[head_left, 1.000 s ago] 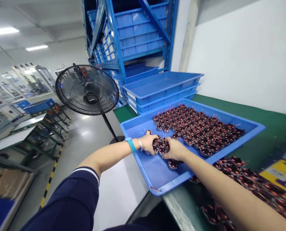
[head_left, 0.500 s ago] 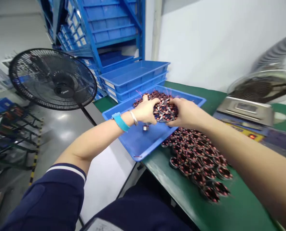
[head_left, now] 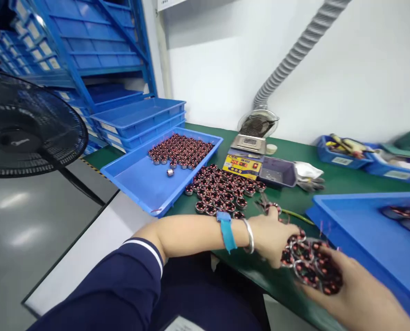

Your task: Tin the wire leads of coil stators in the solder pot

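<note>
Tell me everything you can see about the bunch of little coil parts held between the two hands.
The bunch of coil parts is a tight cluster of small round pieces with silvery metal rims and reddish copper-looking windings, blurred by motion. It is pressed between the left hand and the right hand, above the green bench edge, beside the near blue tray.

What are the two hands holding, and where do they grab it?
A bunch of small copper coils, squeezed between the left hand and right hand, gripped at its two ends.

Both arms stretched out low to the right. Left hand (head_left: 272, 234) and right hand (head_left: 350, 294) cupped together, fingers curled inward.
</note>
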Demonstrator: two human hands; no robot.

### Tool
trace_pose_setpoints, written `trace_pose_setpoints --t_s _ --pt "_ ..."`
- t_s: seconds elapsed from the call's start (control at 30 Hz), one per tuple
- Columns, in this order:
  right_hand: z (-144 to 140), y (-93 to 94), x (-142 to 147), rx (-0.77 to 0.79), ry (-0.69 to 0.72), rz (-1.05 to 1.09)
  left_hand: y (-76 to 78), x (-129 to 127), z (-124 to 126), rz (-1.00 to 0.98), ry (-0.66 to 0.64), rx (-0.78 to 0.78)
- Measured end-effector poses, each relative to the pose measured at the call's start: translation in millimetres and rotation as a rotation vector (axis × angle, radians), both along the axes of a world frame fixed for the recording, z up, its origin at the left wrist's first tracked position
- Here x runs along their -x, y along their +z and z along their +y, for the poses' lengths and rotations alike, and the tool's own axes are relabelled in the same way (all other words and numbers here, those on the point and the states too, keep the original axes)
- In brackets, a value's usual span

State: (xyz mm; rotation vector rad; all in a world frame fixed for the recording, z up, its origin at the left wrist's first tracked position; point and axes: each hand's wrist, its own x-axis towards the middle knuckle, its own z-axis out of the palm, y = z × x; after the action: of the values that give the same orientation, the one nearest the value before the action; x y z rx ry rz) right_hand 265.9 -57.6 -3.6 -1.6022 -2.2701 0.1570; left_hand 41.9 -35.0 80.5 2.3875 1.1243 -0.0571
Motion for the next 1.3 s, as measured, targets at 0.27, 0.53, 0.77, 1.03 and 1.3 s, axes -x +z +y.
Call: trace_pose_setpoints --t_s 0.27,0.53,0.77,1.03,1.3 --pt "-15.7 -31.4 29.1 0.262 -0.042 0.068 -31.2 2.9 4.2 0.198 -0.004 0.107" --pt "35.7 -3.3 71.7 0.310 -0.153 -0.053 -21.3 -2.8 56.5 0.461 0.061 -0.031" --pt "63.1 -8.4 57.7 0.234 -0.014 0.141 -17.0 9.9 42.1 0.376 0.064 -0.340" --pt "42.2 -26.3 34.1 -0.083 0.203 0.080 -77.6 24.3 0.6 0.131 0.105 -0.489" --pt "41.1 -14.0 35.9 -0.238 0.084 -0.260 -76.6 16.9 33.1 0.114 0.116 -0.488"
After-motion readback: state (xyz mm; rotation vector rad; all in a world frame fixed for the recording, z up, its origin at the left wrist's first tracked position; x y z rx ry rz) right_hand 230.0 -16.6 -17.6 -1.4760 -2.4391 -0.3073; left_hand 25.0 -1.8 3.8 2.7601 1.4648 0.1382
